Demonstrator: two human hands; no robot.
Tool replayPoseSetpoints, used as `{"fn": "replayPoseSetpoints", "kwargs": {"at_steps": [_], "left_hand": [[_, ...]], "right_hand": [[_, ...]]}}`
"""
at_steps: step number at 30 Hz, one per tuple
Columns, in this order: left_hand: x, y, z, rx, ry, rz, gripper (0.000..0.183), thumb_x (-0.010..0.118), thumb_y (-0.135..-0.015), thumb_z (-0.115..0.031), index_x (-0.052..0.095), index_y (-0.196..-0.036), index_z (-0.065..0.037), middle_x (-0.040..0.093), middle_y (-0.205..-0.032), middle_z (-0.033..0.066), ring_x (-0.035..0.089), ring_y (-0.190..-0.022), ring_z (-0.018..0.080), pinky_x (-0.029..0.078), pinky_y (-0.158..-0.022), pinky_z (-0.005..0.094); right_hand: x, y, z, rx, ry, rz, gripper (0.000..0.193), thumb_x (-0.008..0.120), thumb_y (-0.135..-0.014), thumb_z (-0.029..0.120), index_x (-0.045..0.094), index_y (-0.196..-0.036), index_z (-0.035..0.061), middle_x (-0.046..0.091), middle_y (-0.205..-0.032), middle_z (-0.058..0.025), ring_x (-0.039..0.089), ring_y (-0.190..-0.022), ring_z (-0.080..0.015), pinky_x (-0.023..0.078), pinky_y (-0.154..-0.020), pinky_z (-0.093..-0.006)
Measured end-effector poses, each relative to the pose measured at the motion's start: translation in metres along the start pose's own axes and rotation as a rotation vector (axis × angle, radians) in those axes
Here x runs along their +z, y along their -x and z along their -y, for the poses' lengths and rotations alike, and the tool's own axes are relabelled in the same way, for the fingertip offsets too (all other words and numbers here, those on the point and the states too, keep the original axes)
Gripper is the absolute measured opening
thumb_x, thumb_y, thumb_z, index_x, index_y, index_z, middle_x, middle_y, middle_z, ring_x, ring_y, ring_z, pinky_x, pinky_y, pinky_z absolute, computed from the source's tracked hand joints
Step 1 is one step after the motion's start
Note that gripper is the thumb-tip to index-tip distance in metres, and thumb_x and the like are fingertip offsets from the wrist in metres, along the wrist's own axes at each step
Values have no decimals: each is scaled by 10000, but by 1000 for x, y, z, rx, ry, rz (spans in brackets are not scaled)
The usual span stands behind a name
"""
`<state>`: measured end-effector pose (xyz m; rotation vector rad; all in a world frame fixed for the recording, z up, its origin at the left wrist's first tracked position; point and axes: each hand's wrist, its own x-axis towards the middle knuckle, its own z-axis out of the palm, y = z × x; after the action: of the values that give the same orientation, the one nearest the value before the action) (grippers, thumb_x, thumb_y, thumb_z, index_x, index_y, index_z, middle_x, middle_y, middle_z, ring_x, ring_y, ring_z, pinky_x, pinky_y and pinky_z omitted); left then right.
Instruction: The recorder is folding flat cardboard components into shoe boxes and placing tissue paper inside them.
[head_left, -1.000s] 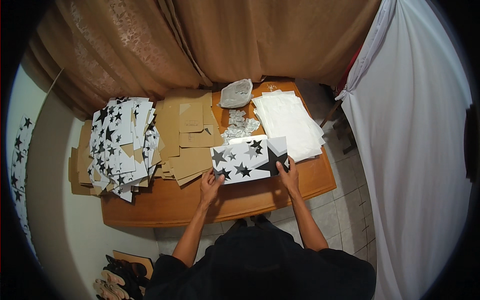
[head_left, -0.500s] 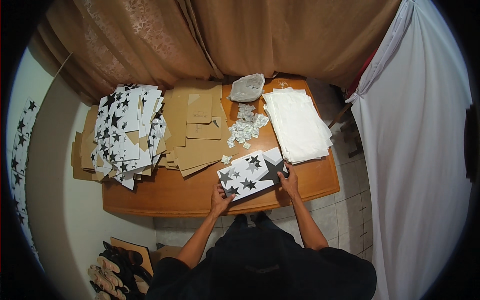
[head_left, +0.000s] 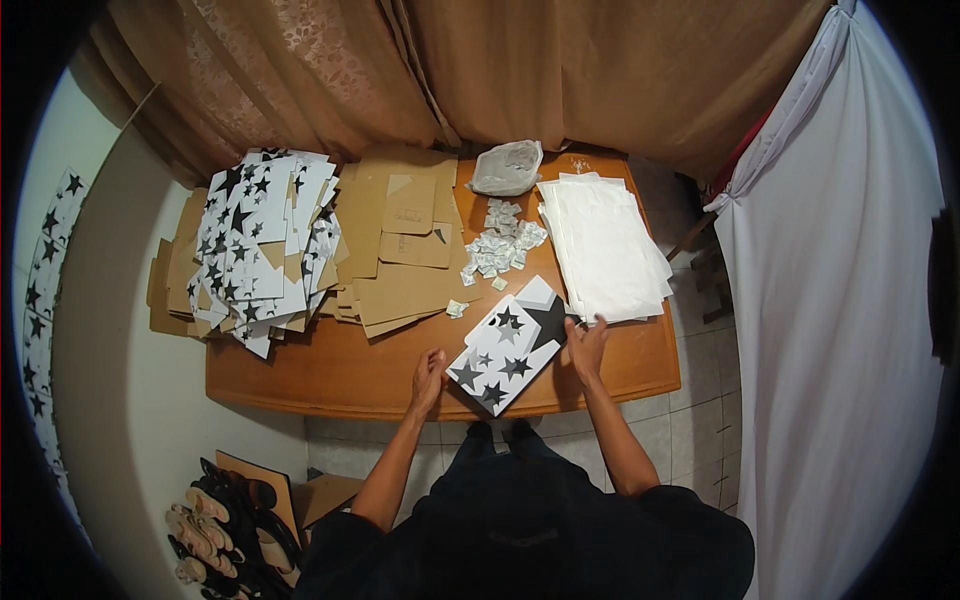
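Note:
A flat white box (head_left: pixel 486 351) printed with black and grey stars lies slantwise on the table's front part. Its upper right end carries a large dark star. Just off its left corner is my left hand (head_left: pixel 429 376), fingers loosely extended and holding nothing. By the box's right end, my right hand (head_left: pixel 588 350) has its thumb and fingers apart. The thumb is close to the dark end; whether it touches cannot be made out. Beyond the box lie a heap of small whitish sachets (head_left: pixel 500 250) and two stray ones.
Star-printed card pieces (head_left: pixel 255 270) pile up at the table's left, beside brown cardboard sheets (head_left: pixel 400 290). A stack of white paper sheets (head_left: pixel 608 250) lies at the right, near a clear plastic bag (head_left: pixel 506 168). Shoes (head_left: pixel 215 530) stand on the floor at lower left.
The box has turned counterclockwise, its right end swinging away from me. My left hand has let go of it, and my right hand's fingers have opened from its edge.

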<state>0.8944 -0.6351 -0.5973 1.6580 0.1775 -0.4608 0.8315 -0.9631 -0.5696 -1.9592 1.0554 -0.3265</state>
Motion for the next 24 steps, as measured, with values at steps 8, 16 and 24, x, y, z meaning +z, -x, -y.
{"fn": "replayPoseSetpoints", "kwargs": {"at_steps": [8, 16, 24], "left_hand": [[16, -13, -7, 142, -278, 300, 692, 360, -1044, -604, 666, -1132, 11, 708, -1024, 140, 671, -941, 213, 510, -824, 338], [32, -30, 6, -43, -141, 184, 520, 450, -1065, -459, 637, -1092, 25, 680, -827, 111, 663, -734, 165, 542, -687, 320], [56, -86, -71, 377, -359, 54, 425, 637, -983, -332, 607, -1217, 21, 686, -1126, 185, 634, -1091, 232, 488, -949, 371]], "right_hand": [[39, -2, -35, -26, -426, 427, 1037, 805, -855, 207, 70, -1563, 23, 486, -1396, -280, 621, -1139, -318, 547, -931, -378], [-11, -2, -12, -349, 89, 355, 876, 779, -847, 404, 335, -1483, -5, 489, -1377, -335, 525, -1238, -486, 450, -1024, -530], [-38, 17, -29, 129, 247, 372, 1029, 758, -800, 552, 287, -1482, -58, 581, -1244, -349, 600, -1131, -519, 496, -964, -511]]}}
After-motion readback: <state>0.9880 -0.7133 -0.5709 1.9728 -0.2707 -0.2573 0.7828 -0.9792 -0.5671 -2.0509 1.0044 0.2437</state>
